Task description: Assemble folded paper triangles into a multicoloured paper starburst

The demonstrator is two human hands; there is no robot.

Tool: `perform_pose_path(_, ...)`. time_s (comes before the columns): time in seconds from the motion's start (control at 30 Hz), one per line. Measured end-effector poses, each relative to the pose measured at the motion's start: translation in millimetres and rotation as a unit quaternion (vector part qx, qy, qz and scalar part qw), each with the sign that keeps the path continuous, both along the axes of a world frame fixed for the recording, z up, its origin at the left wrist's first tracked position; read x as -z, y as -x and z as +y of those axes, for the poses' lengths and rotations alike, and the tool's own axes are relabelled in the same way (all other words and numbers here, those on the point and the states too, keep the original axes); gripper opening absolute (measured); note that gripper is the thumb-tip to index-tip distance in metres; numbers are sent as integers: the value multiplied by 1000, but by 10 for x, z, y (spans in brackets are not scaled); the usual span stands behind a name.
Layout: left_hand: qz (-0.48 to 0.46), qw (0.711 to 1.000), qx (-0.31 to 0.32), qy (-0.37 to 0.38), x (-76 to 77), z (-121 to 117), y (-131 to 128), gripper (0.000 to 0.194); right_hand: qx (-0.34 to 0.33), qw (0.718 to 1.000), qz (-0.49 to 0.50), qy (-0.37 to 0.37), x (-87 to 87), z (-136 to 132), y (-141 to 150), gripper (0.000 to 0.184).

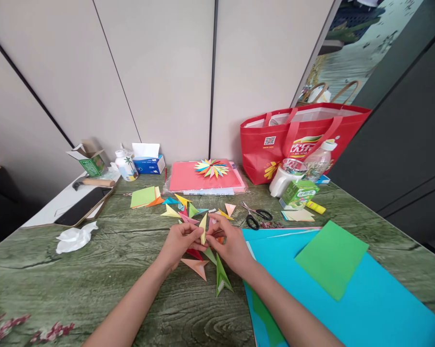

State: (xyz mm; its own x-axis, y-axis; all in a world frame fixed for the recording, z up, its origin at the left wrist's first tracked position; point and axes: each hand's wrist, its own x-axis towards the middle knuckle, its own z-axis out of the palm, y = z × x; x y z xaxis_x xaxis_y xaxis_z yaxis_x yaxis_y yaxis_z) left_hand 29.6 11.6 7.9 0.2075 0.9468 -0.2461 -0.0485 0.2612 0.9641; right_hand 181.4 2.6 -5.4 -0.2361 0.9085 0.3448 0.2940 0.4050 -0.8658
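Note:
A pale yellow folded paper piece (pixel 203 228) is held upright between my two hands over the middle of the table. My left hand (pixel 181 241) pinches it from the left, thumb and fingers closed on it. On its other side my right hand (pixel 230 241) grips the lower right edge with the fingertips. Around and beneath the hands lie several folded paper pieces, among them a green one (pixel 222 275), a peach one (pixel 197 268) and an orange-yellow one (pixel 183 200). The palms hide part of this pile.
Black-handled scissors (pixel 253 217) lie right of the pile. Blue paper sheets (pixel 333 308) with a green square (pixel 333 260) cover the right side. Behind stand a red bag (pixel 253 154), a green carton (pixel 299 195) and a multicoloured paper star (pixel 210 168). A hammer (pixel 94 182) and phone (pixel 83 206) lie left.

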Motion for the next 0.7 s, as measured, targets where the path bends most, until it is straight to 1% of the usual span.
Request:
perform_pose_path(0.1,8,1000,0,-3,-14,-1,-12,30,-6,999,-42,-18,11,-14,-2,42)
perform_pose_path(0.2,17,1000,1,-5,-39,-4,-19,31,-8,998,-60,-18,20,-19,-5,39)
perform_pose_path(0.33,27,1000,16,2,-64,-13,-6,28,16,999,-43,-12,22,15,-28,34)
perform_pose_path(0.47,12,999,34,4,-85,-27,7,29,43,999,-24,2,26,60,-57,35)
perform_pose_path(0.57,-8,999,44,9,-95,-29,11,30,38,999,-14,15,46,71,-59,35)
perform_pose_path(0.7,-62,998,32,-2,-99,-6,37,27,25,999,6,28,65,61,-40,34)
